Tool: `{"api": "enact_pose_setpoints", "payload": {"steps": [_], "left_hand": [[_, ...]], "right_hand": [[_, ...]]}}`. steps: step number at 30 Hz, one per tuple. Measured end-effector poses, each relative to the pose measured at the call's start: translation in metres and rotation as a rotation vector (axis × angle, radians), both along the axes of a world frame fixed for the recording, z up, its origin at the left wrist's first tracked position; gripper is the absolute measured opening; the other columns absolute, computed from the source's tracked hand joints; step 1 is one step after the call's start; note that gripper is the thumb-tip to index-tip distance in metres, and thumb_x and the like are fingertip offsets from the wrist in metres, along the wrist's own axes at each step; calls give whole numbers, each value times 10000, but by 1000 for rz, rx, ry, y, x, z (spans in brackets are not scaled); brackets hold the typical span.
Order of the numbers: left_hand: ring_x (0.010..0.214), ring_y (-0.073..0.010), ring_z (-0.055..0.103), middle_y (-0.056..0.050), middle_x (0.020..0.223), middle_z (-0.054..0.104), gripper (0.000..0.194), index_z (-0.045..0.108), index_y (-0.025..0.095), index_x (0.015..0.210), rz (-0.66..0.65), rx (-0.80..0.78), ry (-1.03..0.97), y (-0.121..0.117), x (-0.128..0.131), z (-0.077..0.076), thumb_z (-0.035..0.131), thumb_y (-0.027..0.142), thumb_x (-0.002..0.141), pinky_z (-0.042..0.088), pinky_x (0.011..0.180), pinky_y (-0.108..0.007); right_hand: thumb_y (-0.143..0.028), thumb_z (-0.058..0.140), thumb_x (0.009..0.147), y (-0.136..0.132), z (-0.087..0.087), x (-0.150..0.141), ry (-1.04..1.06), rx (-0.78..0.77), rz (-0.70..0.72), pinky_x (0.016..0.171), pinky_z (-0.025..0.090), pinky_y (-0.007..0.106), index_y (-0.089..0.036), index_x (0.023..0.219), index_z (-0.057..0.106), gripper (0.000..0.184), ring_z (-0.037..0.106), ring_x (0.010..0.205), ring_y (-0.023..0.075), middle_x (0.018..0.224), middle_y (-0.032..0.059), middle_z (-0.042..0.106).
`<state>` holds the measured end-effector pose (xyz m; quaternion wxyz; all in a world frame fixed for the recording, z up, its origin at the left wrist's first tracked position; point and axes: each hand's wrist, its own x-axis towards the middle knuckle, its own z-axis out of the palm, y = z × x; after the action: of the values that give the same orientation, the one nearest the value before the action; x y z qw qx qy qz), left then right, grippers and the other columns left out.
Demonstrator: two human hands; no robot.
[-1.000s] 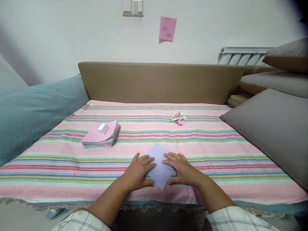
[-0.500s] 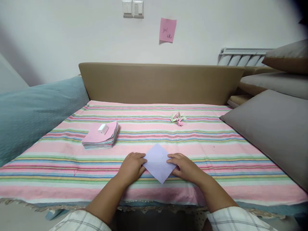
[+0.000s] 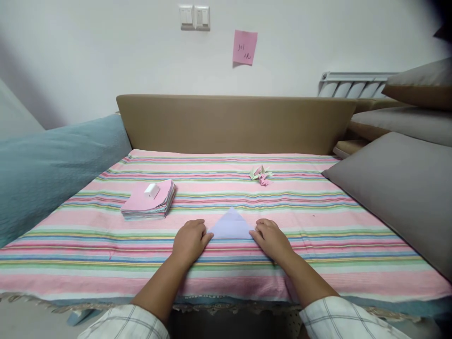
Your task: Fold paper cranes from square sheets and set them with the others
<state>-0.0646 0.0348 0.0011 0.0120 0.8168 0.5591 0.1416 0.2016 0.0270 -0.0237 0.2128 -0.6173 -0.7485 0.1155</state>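
A pale lavender sheet of paper (image 3: 231, 225) shows as a triangle, its point away from me and its long straight edge towards me. My left hand (image 3: 191, 241) is at the left corner, with the thumb on the paper and the fingers curled beside it. At the right corner, my right hand (image 3: 272, 240) pinches the paper in the same way, thumb on top. What the fingertips do beneath the corners is hidden.
Left of the hands lies a stack of coloured paper (image 3: 141, 200) with a small white block (image 3: 151, 190) on top. Several folded pink and green paper pieces (image 3: 262, 176) sit further back. Grey cushions (image 3: 395, 188) flank the striped cloth (image 3: 106, 263) on the right, a blue bolster (image 3: 63, 165) on the left.
The sheet has gone from a flat diamond to a triangle, its near half now folded out of sight or over. Both hands have shifted slightly outward at its side corners.
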Motion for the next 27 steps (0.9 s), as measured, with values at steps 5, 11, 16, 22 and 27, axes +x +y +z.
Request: {"api": "enact_pose_setpoints", "payload": {"steps": [5, 11, 16, 22, 27], "left_hand": [[1109, -283, 512, -103, 1220, 573, 210, 608, 185, 972, 12, 146, 25, -3, 8, -8, 588, 280, 786, 362, 959, -470], [1248, -231, 409, -34, 1289, 535, 287, 549, 271, 1157, -422, 156, 34, -19, 32, -23, 436, 245, 894, 190, 1075, -513], [1321, -280, 287, -82, 1415, 375, 641, 371, 244, 1334, -556, -27, 72, -30, 40, -22, 526, 544, 790, 213, 1081, -493], [1314, -293, 293, -71, 1409, 386, 631, 360, 266, 1335, -546, -75, 85, -30, 39, -18, 519, 546, 793, 219, 1071, -508], [1307, -301, 304, -62, 1405, 391, 643, 365, 265, 1328, -547, -90, 95, -29, 41, -14, 551, 535, 775, 230, 1064, -507]], "right_hand": [[-341, 532, 823, 1, 0, -4, -36, 14, -50, 767, 374, 275, -190, 623, 510, 252, 499, 873, 187, 831, 41, 565], [-348, 560, 808, 1, -1, -4, -78, 32, -55, 732, 361, 268, -193, 638, 482, 242, 491, 829, 177, 805, 30, 549], [-328, 555, 802, -1, 4, -5, -66, 59, -60, 735, 379, 299, -197, 751, 526, 144, 502, 843, 201, 849, 47, 577], [-155, 428, 834, -19, 5, -27, 14, 196, 242, 882, 324, 346, -200, 989, 564, 211, 530, 951, 203, 994, 69, 629], [-70, 362, 818, -29, 1, -39, 36, 121, 268, 879, 296, 327, -206, 1015, 555, 308, 569, 871, 167, 905, 28, 657]]}}
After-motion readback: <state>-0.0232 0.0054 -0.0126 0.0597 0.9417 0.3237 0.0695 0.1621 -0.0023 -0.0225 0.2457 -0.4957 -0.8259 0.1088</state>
